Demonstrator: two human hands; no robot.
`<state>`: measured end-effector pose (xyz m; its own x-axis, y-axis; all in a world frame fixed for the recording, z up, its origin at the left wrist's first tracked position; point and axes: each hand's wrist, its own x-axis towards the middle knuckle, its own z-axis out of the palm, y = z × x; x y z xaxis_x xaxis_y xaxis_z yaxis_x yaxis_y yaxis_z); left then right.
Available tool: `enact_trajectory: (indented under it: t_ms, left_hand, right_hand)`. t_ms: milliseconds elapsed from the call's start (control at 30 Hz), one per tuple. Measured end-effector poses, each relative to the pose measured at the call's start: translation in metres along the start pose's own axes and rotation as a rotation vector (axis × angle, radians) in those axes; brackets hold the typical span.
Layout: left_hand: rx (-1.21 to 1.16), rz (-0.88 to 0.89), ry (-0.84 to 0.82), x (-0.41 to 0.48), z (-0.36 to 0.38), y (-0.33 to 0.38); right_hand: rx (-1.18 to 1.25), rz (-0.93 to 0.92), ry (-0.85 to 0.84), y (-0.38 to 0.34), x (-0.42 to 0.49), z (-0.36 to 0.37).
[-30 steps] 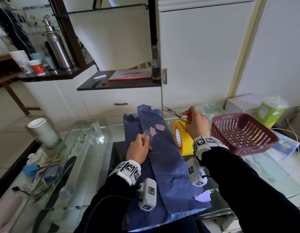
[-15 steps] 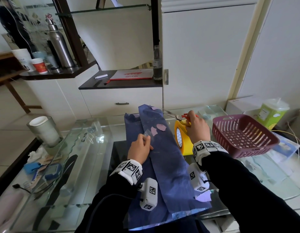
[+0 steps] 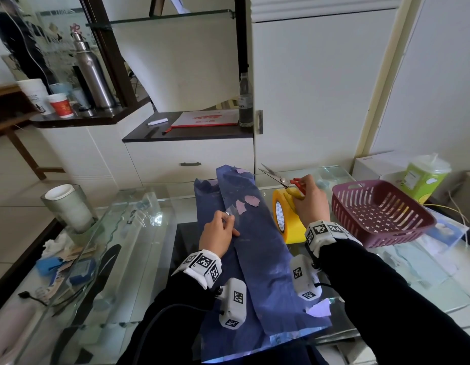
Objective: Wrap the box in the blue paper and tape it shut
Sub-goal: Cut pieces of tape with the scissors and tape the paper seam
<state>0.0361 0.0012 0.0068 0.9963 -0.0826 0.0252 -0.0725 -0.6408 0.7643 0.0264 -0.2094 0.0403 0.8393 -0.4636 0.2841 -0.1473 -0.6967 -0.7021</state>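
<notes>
A long box wrapped in blue paper (image 3: 260, 248) lies lengthwise on the glass table, its far end showing pale torn patches. My left hand (image 3: 218, 235) rests on the paper's seam and pinches a small piece of clear tape (image 3: 232, 213). My right hand (image 3: 309, 201) holds red-handled scissors (image 3: 277, 177), blades slightly apart and pointing left over the paper's far end. A yellow tape roll (image 3: 284, 217) stands on edge just below and left of that hand. The box itself is hidden under the paper.
A maroon plastic basket (image 3: 381, 214) sits to the right of the tape roll, with a green tissue pack (image 3: 423, 177) and white box behind. A grey cup (image 3: 67, 206) stands at left above cluttered lower shelves. Cabinets and a shelf with a steel flask (image 3: 90, 72) rise behind the table.
My right hand has lifted the scissors slightly off the tape roll, blades now pointing up-left. My left hand stays on the paper with the tape piece.
</notes>
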Motion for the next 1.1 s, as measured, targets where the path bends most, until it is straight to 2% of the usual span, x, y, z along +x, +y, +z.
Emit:
enact_trajectory:
  t_ms: [267,567,833,1100]
  left_hand:
    - [0.009,-0.013,0.014,0.002,-0.002,-0.004]
    - [0.035,-0.033,0.009,0.003,-0.001,-0.007]
    - [0.028,-0.013,0.009,-0.002,-0.003,-0.004]
    - [0.017,0.007,-0.002,-0.011,-0.003,-0.002]
  right_hand:
    - [0.168,0.072,0.004,0.004,0.003,0.000]
    - [0.214,0.169,0.042,0.007,-0.003,0.003]
    - [0.365,0.443,0.060,0.017,-0.011,0.000]
    - [0.550,0.550,-0.026,0.035,-0.016,-0.001]
